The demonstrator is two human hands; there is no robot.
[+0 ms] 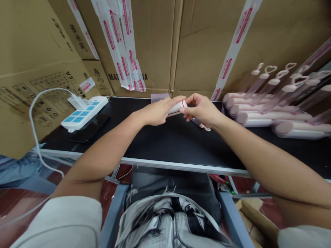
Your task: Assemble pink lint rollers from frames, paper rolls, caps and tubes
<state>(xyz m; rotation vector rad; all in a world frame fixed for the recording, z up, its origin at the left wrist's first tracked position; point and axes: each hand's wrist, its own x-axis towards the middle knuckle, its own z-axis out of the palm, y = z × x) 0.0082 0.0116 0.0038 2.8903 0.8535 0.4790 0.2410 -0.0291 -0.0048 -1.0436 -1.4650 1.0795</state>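
My left hand (pixel 157 112) is wrapped round a small pale pink tube (pixel 178 107) with a red ring near its end, held just above the black table (pixel 165 144). My right hand (pixel 200 109) pinches the tube's right end with thumb and fingers. A thin pink loop or cap piece (pixel 205 127) pokes out under my right hand; whether the hand holds it is unclear. Both hands meet near the table's far edge, in front of the cardboard boxes.
A pile of pink tubes (pixel 271 117) with heart-shaped loops lies at the right. A white and blue power strip (pixel 84 113) and a dark phone (pixel 89 129) sit at the left. Cardboard boxes (pixel 181 44) with pink-printed tape wall the back. A small purple block (pixel 159 97) stands behind my hands.
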